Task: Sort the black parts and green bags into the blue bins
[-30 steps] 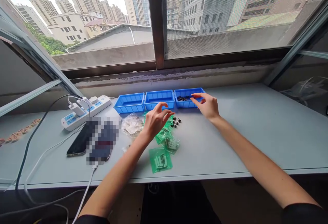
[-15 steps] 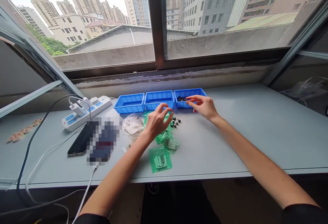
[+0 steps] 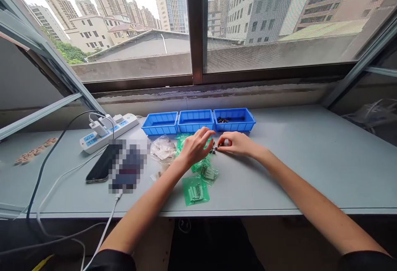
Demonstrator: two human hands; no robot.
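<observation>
Black small parts point(image 3: 214, 149) lie loose on the table point(image 3: 297, 180) at the right hand's point(image 3: 238, 143) fingertips, whose pinching grip may or may not hold one; a shallow pinch could send one rolling beneath the left hand point(image 3: 196, 149), fingers parted, apparently empty, above green packets point(image 3: 196, 191). Three blue plastic bins point(image 3: 196, 127) stand in a row, the rightmost containing dark pieces point(image 3: 222, 120); overlap and the hands prevent counting parts or packets.

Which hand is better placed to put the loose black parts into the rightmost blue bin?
Right hand, probably: it's right at the loose black parts and nearer the rightmost blue bin. The left hand hovers over green packets.
</observation>
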